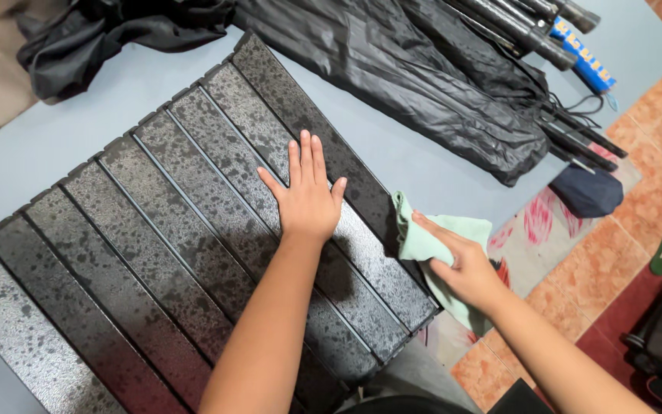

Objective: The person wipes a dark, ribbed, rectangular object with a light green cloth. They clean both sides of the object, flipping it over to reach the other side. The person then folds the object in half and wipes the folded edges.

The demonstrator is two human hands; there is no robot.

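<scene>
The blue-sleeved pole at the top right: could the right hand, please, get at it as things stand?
Probably yes, with a stretch. The right hand holds a green cloth, and the blue-sleeved pole lies uncovered at the far table edge; only the black fabric bundle lies beside it.

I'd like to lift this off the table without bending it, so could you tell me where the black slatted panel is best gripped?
Probably along the long outer edges of the black slatted panel, one hand per side, coming in from the slat ends. The slats look jointed along their length, so a single-end grip might let it fold. The left hand lies flat on top; the right hand holds a green cloth at the edge.
</scene>
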